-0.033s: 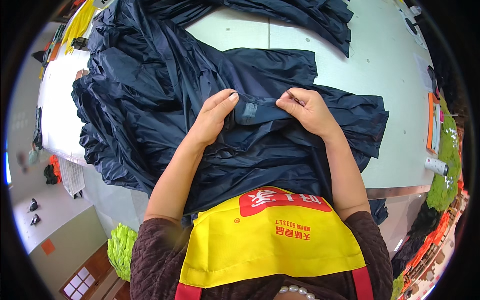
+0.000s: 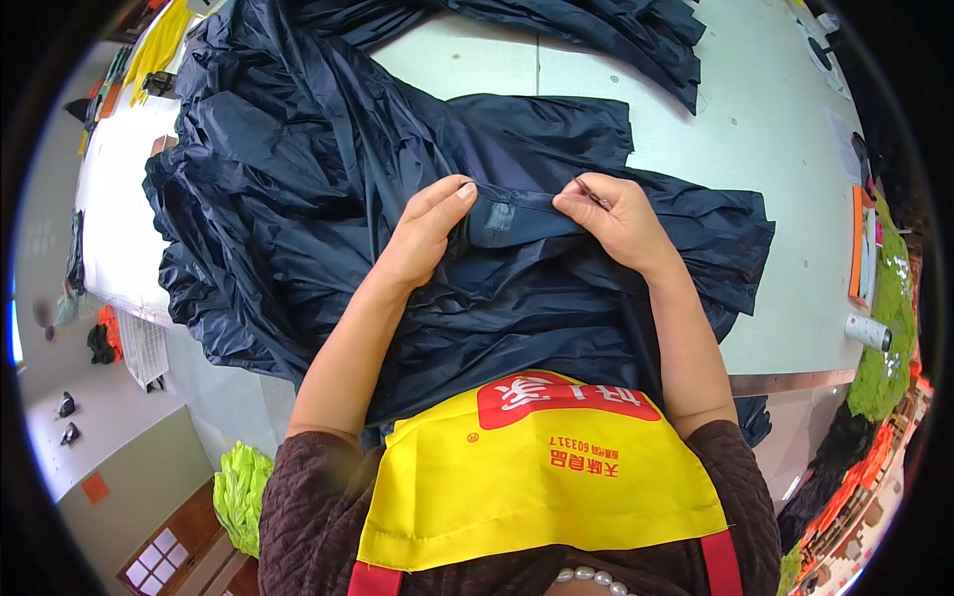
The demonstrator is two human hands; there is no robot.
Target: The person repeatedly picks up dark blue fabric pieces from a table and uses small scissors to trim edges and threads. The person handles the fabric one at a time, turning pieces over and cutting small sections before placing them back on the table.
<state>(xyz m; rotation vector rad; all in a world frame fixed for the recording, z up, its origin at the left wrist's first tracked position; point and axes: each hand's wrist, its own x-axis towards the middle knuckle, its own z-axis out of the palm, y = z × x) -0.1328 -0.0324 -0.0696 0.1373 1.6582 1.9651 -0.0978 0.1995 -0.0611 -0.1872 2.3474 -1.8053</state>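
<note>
A dark navy garment (image 2: 298, 189) of thin, shiny, crumpled cloth lies heaped over the table and hangs toward my front. My left hand (image 2: 429, 223) is closed, thumb and fingers pinching the garment's edge. A short way to the right, my right hand (image 2: 616, 221) pinches the same edge, so the strip between them is stretched. Just below that edge is a paler rectangular patch (image 2: 499, 221) on the cloth. A thin dark item (image 2: 593, 193) shows at my right fingers, too small to make out. Both palms are hidden.
The pale table (image 2: 795, 288) shows around the cloth. At its right stand a white cup-like cylinder (image 2: 868, 332) and an orange-edged stack (image 2: 857, 238). Bright green cloth (image 2: 241, 497) lies low at the left. Yellow cloth (image 2: 159, 50) hangs at the far left.
</note>
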